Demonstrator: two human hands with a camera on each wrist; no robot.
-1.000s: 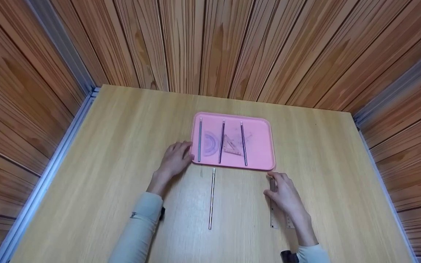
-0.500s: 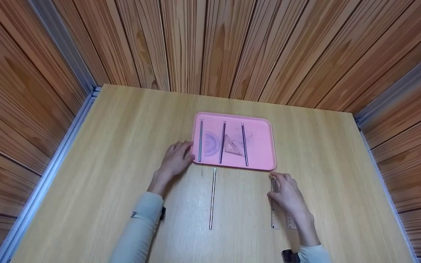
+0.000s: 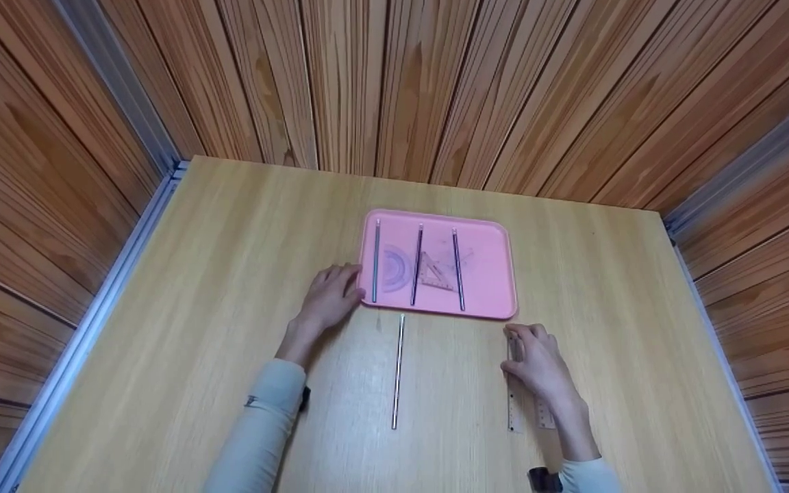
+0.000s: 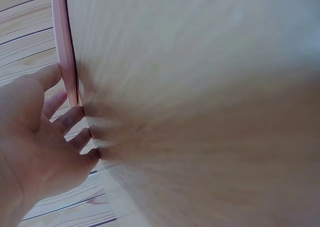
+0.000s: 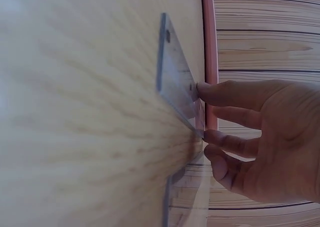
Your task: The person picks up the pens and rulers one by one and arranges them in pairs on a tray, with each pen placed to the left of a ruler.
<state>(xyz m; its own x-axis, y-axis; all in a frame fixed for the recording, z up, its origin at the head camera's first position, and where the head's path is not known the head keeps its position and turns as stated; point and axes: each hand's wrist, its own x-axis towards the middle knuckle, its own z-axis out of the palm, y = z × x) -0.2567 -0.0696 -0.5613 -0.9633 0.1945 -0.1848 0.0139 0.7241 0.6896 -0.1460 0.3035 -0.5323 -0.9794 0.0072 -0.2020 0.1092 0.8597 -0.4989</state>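
A pink tray lies on the table, holding three dark pencils, a clear protractor and a triangular set square. My left hand is at its near left corner. There the thumb touches the rim and the other fingertips rest on the tabletop, loosely bent. A clear ruler stands lengthwise just before the tray's near right corner. My right hand grips its far end between thumb and fingers, one at each long edge, as the right wrist view shows.
A fourth pencil lies lengthwise between the hands, in front of the tray. Another clear ruler lies beside the gripped one, partly hidden under my right wrist. Wooden plank walls border the table.
My right thumb has drawn in against the ruler's left edge, and the hand has shifted slightly right. The left hand and tray keep their place.
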